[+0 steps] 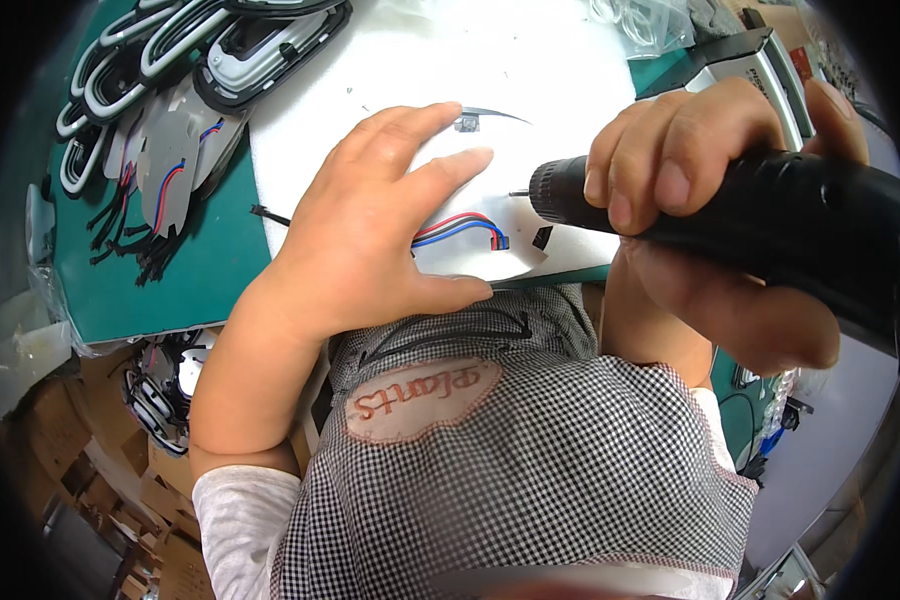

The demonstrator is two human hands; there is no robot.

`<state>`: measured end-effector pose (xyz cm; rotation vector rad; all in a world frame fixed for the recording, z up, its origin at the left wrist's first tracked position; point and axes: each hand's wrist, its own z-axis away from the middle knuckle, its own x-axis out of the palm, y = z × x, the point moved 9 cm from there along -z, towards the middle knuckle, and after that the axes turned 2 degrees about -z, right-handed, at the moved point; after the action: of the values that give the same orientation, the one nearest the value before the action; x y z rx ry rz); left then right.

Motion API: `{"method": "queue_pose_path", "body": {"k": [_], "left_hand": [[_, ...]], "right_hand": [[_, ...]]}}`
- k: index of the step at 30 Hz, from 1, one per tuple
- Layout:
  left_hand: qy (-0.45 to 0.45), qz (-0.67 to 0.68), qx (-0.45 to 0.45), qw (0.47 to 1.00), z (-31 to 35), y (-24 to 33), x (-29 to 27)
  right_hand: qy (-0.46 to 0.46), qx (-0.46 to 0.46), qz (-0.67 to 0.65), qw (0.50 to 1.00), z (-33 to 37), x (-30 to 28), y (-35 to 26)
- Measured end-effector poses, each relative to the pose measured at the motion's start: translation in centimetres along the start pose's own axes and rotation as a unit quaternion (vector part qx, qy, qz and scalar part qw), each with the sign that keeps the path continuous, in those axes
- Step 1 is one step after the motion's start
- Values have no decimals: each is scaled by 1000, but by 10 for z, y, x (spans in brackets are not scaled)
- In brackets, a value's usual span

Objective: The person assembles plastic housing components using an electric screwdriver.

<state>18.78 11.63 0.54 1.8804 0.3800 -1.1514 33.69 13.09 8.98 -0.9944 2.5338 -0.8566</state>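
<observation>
My right hand [715,190] is wrapped round a black electric screwdriver [810,215], which lies level with its thin bit pointing left. Below and left of the bit is a pale, rounded plate [475,262] on a white foam sheet [560,60]. Red, black and blue wires [455,228] curve over the plate to a small plug. Spread over the plate's left side, my left hand [380,215] has its fingers apart, and the palm hides part of the plate and wires. Near the index fingertip sits a small dark clip [467,122]. Whether the bit touches anything I cannot tell.
Several black-and-white oval frames [260,55] are piled at the far left of the green mat [100,300]. Beside them lie grey plates [175,165] with wires attached. Clear plastic bags [650,25] and a dark box [750,75] stand at the far right.
</observation>
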Motion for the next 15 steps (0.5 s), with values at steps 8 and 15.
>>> {"method": "queue_pose_path", "body": {"k": [8, 15], "left_hand": [[11, -5, 7, 1000, 1, 0, 2], [43, -25, 38, 998, -14, 19, -4]], "right_hand": [[168, 9, 7, 986, 17, -20, 5], [352, -60, 205, 912, 44, -103, -110]]}}
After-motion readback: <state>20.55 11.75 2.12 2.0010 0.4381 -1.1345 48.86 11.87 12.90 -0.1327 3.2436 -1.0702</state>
